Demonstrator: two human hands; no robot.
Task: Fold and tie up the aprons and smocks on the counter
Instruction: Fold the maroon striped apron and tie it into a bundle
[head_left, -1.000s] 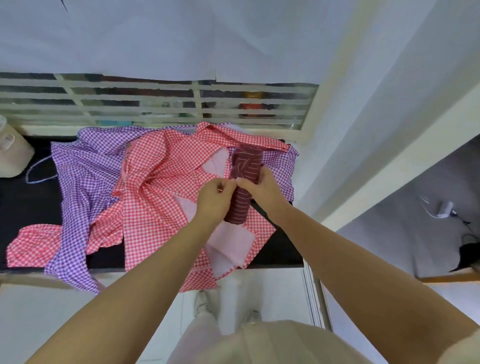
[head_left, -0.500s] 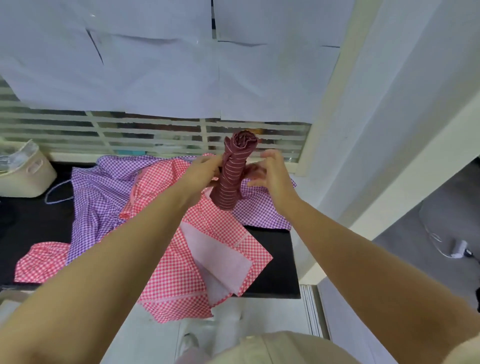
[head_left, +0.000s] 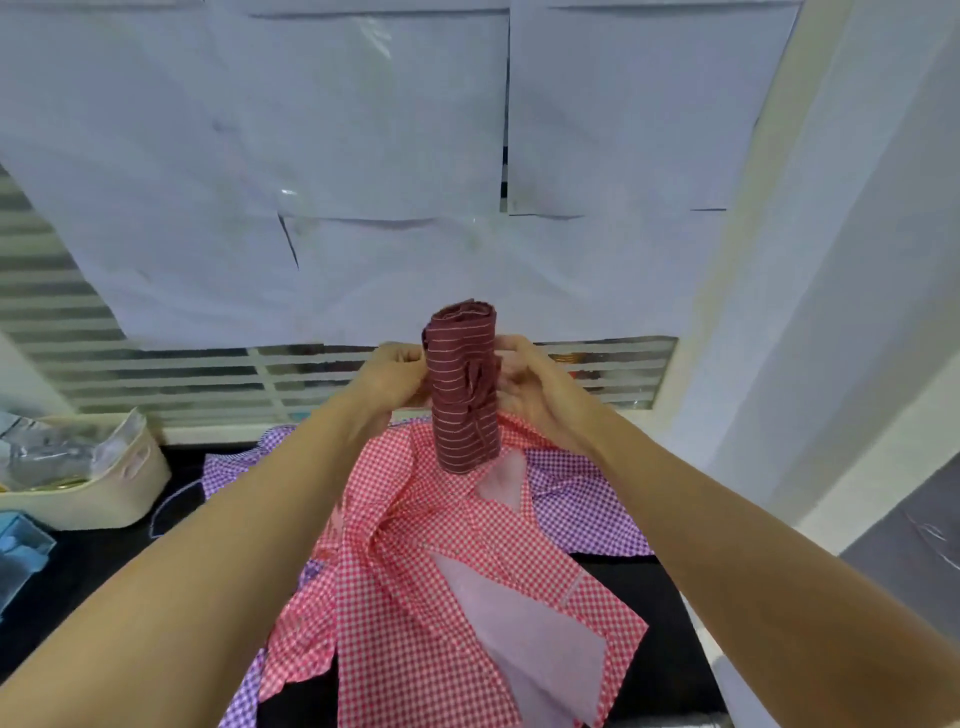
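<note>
While both the left hand and right hand grip its sides with curled fingers, the rolled maroon apron stands upright above the red checked smock on the counter, its spiral end up.

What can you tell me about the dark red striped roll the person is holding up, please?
The maroon roll is cloth with thin pale stripes, rolled into a tight cylinder; its top end shows spiralled layers. It stands nearly upright, held up over the red checked garment. The left hand and the right hand grip it at mid-height from either side, and a dark strap seems to run down its front.
</note>
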